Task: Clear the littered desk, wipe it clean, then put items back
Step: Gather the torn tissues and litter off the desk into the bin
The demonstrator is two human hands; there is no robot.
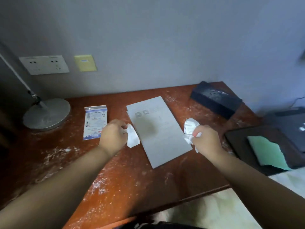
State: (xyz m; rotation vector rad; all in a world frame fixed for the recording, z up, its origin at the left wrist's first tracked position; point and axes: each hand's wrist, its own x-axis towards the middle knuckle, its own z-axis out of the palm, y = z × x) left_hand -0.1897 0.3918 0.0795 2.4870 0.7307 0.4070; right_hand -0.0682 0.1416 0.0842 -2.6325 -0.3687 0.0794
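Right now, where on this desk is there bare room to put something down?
The widest open patch of the desk is along its near edge, in front of the grey sheet. Another lies in front of the lamp base, left of the packet. The middle is crowded: packet, left hand gripping a tissue, sheet, right hand gripping a crumpled tissue.

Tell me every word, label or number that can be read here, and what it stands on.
No text here is legible.
On the blue-and-white printed plastic packet: print too blurred to read.
On the grey paper sheet: two small square marks and faint lines, too blurred.
On the yellow wall plate: a small blue label, too small.
On the white wall socket panel: tiny marks, unreadable.
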